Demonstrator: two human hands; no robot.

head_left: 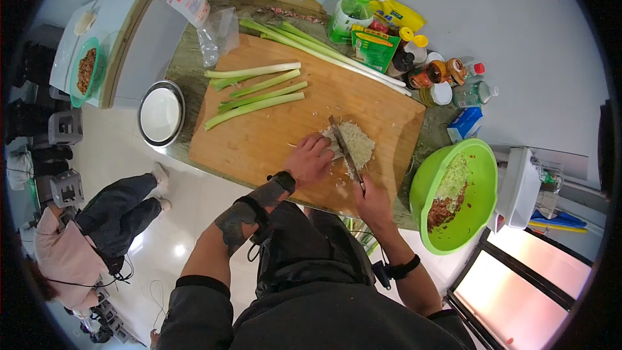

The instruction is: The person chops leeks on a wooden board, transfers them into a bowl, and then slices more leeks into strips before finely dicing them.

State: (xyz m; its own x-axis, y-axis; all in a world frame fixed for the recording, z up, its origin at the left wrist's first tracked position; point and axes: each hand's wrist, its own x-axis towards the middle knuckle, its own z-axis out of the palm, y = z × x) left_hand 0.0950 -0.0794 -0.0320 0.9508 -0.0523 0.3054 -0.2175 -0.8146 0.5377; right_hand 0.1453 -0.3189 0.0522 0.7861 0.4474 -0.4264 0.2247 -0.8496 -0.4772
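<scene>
A wooden cutting board [259,136] lies on the counter below me. My right hand [374,204] is closed round the handle of a knife [343,146], whose blade stands between white stalk pieces and a pile of finely chopped white-green bits [357,145]. With fingers bent, my left hand [310,160] presses on the white stalk pieces [333,141] just left of the blade. Several cut green stalks [259,105] rest on the board's upper left. Long whole stalks [324,53] run along its far edge.
A green bowl [479,198] with chopped greens and brown-red filling stands at the right. Bottles and jars [424,74] line the wall. Left of the board are a white bowl [161,115] and a plastic bag [217,35]. Another person [71,246] is at the lower left.
</scene>
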